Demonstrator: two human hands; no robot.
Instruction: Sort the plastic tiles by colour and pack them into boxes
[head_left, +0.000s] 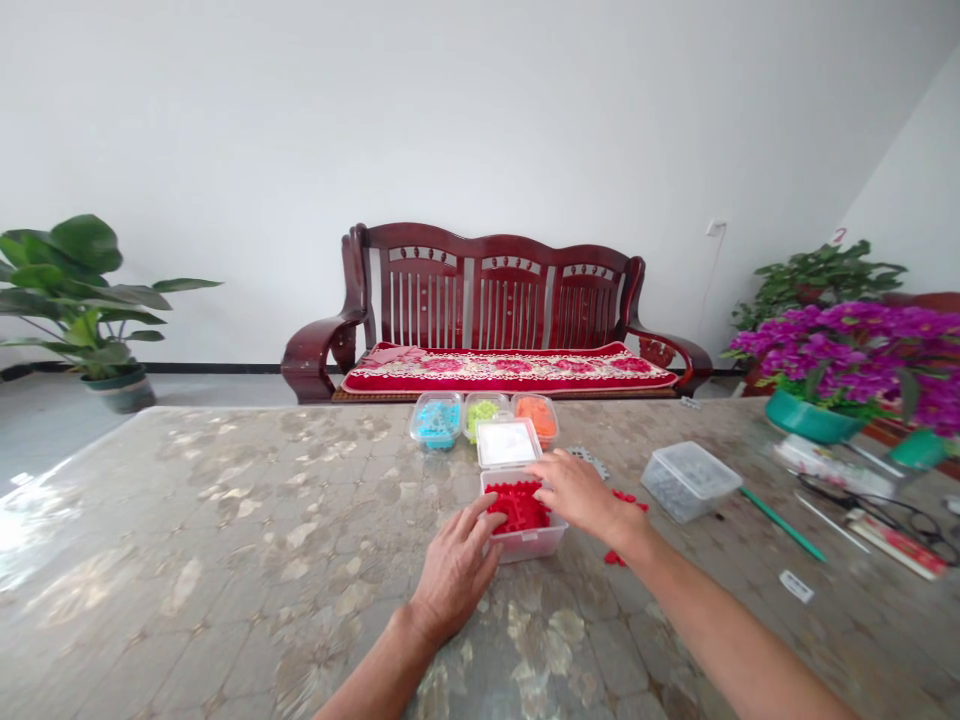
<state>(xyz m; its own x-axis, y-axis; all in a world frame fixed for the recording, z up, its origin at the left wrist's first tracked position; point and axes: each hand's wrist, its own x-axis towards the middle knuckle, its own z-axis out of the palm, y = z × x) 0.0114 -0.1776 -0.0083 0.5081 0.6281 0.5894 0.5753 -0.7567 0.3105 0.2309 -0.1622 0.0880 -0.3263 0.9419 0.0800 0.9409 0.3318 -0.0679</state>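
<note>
A clear plastic box (529,546) with its white lid (508,443) hinged back is filled with toothed red plastic pieces (519,508). At its left side, my left hand (459,560) reaches over the rim, fingers apart and fingertips on the red pieces. My right hand (576,490) comes over the right side, its fingers spread and bent down at the box's edge and the red pieces. Neither hand visibly grips a piece. Loose red pieces (616,558) lie beside my right forearm, and a grey toothed piece (589,461) lies behind that hand.
Behind stand boxes of blue pieces (438,420), green pieces (482,411) and orange pieces (535,417). To the right are a lidded box of grey pieces (691,481), a green pencil (784,524), glasses (911,530) and purple flowers (862,350) in a teal pot. A wooden bench (502,290) stands beyond the table.
</note>
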